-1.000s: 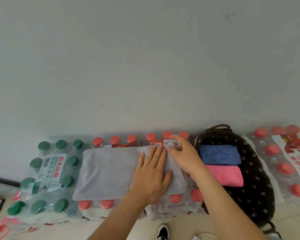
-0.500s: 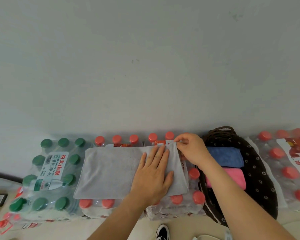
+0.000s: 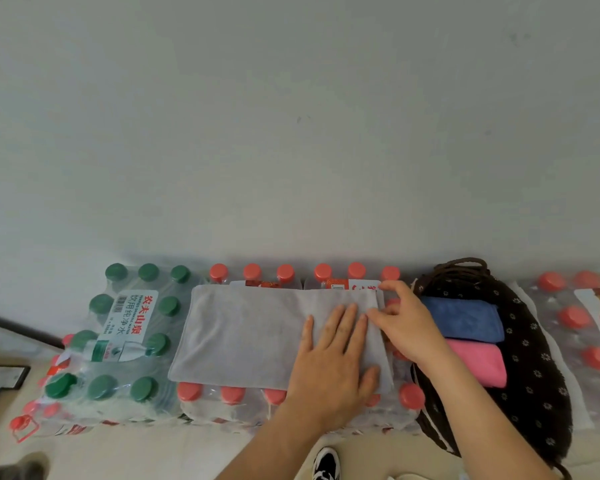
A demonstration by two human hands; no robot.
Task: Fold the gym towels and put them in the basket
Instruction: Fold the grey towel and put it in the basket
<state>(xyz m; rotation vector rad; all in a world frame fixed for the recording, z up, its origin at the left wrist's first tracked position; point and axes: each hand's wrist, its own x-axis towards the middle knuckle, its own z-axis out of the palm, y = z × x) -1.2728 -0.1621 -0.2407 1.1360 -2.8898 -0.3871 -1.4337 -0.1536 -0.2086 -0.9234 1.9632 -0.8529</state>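
- lying flat across the tops of two shrink-wrapped packs of red-capped bottles (image 3: 232,405), the grey towel (image 3: 243,337) is spread as a long rectangle; its near edge leaves the nearest row of caps bare.
- the left hand (image 3: 329,365) presses palm-down on the right part of the grey towel, its fingers (image 3: 347,323) straight and close together, pointing toward the wall, thumb out to the right.
- the right hand (image 3: 409,327) sits at the towel's right edge: the forefinger reaches to the far right corner and the thumb lies on the cloth just beside the left fingertips. these fingers are half curled, and whether they pinch the cloth i cannot tell.
- the basket (image 3: 534,358), dark brown cloth with small pale flowers and cord handles at its far end, stands just right of those packs. it holds a folded blue towel (image 3: 461,318) farther back and a folded pink towel (image 3: 475,358) nearer, touching each other.
- a pack of green-capped bottles (image 3: 129,337) with a white printed label stands against the left side of the red-capped packs; another red-capped pack (image 3: 586,341) lies right of the basket.
- everything is lined up against a plain pale grey wall (image 3: 291,133), on a beige floor (image 3: 187,452).
- a dark strip (image 3: 14,327) runs along the wall's foot at the left, and a black-and-white shoe (image 3: 326,465) shows at the bottom edge.
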